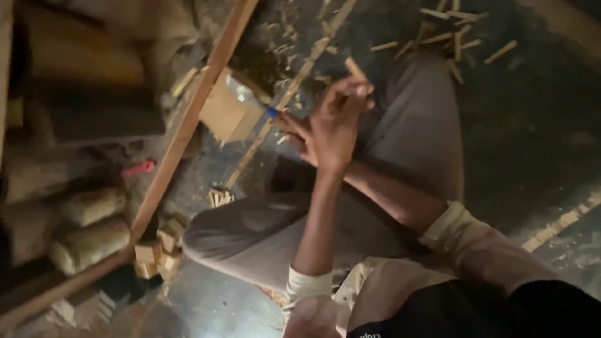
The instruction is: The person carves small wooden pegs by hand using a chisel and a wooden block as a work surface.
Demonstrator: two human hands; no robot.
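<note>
Dim light falls on a dark dusty floor [538, 144] littered with wood offcuts [451, 31] and shavings.

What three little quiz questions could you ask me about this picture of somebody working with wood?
1. True or false: both hands are raised together above the person's bent knee.
2. Which thing sticks up from the left hand? A) a small wooden stick B) a spoon C) a rope
3. Fill in: beside the long slanted wooden plank on the floor lies a small ____-coloured handle.

Key: 1 true. 2 A. 3 red. The right hand sits just behind the left hand, near a blue-tipped tool; whether it grips the tool is too blurred to tell.
</note>
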